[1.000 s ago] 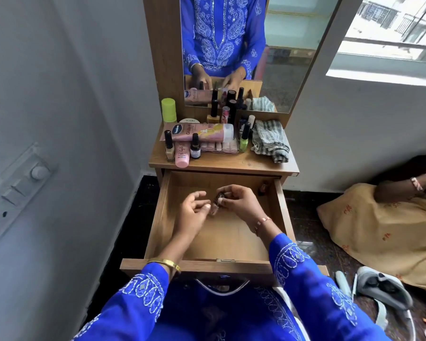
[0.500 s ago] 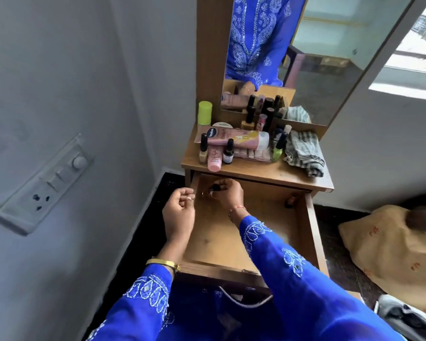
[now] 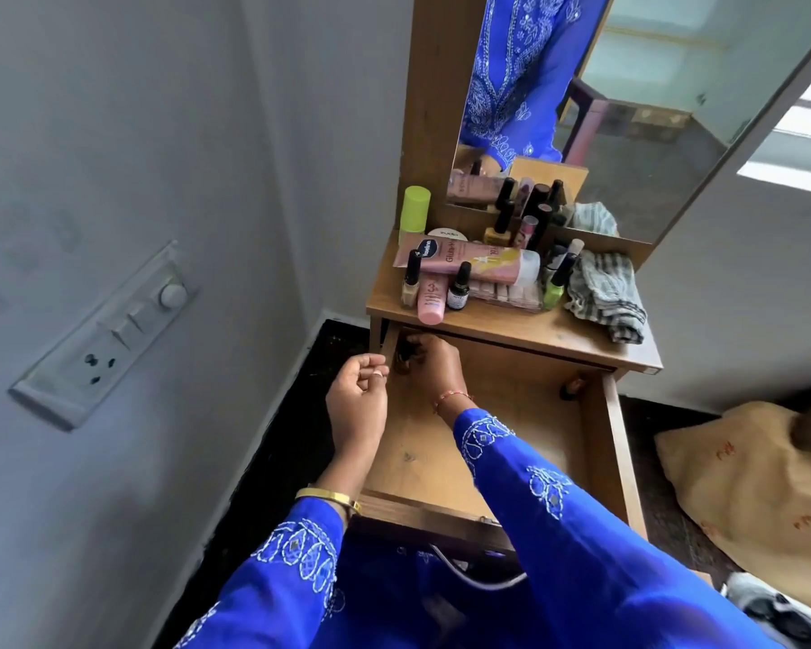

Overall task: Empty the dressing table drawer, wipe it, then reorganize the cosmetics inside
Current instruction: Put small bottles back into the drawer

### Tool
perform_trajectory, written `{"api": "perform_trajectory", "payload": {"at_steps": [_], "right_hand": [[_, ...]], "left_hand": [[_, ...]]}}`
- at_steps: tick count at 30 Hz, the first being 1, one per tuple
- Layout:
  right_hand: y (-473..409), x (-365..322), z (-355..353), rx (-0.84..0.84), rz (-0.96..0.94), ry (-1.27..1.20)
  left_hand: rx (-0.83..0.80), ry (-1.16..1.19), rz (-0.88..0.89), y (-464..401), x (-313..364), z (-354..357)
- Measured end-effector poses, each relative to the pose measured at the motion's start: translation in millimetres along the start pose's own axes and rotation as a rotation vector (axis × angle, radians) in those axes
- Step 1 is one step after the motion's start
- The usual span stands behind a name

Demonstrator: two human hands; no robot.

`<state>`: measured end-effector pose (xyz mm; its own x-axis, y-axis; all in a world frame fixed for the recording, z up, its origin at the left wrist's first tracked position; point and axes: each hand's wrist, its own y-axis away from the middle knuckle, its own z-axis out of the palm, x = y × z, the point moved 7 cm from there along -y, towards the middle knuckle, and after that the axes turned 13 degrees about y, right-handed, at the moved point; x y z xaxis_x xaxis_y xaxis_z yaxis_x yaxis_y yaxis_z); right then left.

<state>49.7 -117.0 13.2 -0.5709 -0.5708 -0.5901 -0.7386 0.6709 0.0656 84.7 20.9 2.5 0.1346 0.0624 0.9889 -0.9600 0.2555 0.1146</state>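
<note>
Drawer (image 3: 497,442) stands pulled out under the worktop (image 3: 534,327), where the cosmetics (image 3: 469,269) lie. Your right hand (image 3: 434,363) reaches into its far left corner around a small dark item (image 3: 406,356). Your left hand (image 3: 357,395) is curled beside it; whether it holds something I cannot tell.

Home bedrm, dressing table (image 3: 525,330) w/ mirror (image 3: 628,110), cosmetics (image 3: 469,262), floor cushion (image 3: 759,484)

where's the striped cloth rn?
Head view: the striped cloth lies bunched on the right end of the dressing table top, just right of the green nail polish bottle, below the mirror.
</note>
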Motion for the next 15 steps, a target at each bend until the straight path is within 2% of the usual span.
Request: {"api": "perform_trajectory", "payload": {"at_steps": [7,10,15], "right_hand": [[7,3,-7,0.016,0.002,0.016],[10,11,-7,0.036,0.059,-0.056],[20,13,-16,0.141,0.032,-0.127]], "left_hand": [[-0.007,0.009,-0.009,0,0,-1],[-0.008,-0.003,-0.005,1,1,0],[-0.027,-0.034,0.025,3,4,3]]}}
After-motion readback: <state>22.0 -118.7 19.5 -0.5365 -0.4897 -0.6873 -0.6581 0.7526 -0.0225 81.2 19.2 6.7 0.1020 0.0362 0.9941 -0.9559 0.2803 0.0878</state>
